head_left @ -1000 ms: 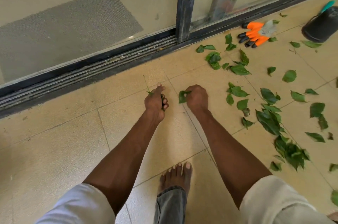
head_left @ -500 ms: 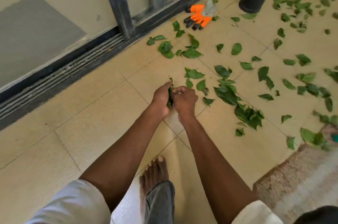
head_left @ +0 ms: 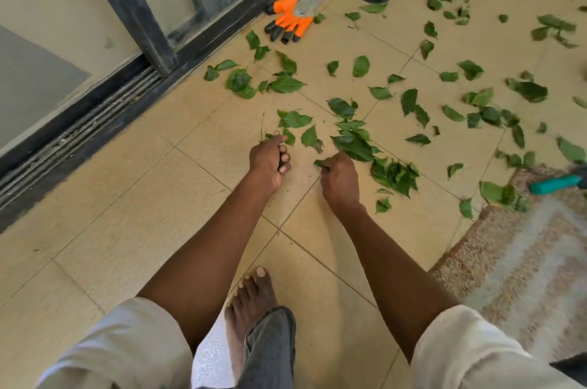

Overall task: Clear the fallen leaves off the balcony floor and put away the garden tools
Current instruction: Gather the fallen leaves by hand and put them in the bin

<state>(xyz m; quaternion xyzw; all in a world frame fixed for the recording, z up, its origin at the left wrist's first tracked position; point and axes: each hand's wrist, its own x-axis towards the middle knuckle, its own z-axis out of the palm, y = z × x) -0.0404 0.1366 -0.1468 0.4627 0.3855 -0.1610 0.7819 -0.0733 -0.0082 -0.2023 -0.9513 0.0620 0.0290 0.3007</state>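
Left hand (head_left: pixel 268 158) curls round a small bunch of green leaves; right hand (head_left: pixel 339 175) pinches one leaf by its edge; further right, thin green fallen leaves (head_left: pixel 395 173) lie scattered across the tan tiled floor (head_left: pixel 133 223); they look light, limp and tearable, best pinched or scooped in handfuls.

Floor: beige square tiles (head_left: pixel 133 229) with thin grout lines, matte, lit by soft daylight.
Door: sliding glass door (head_left: pixel 47 7) at 10 to 11 o'clock — dark metal frame (head_left: pixel 127 1) and a ribbed track (head_left: pixel 79 134) running diagonally.
Behind the glass: pale floor with a grey mat (head_left: pixel 25 83).
Rug: a brown and grey fuzzy rug (head_left: pixel 524 277) at 4 o'clock — blurred.
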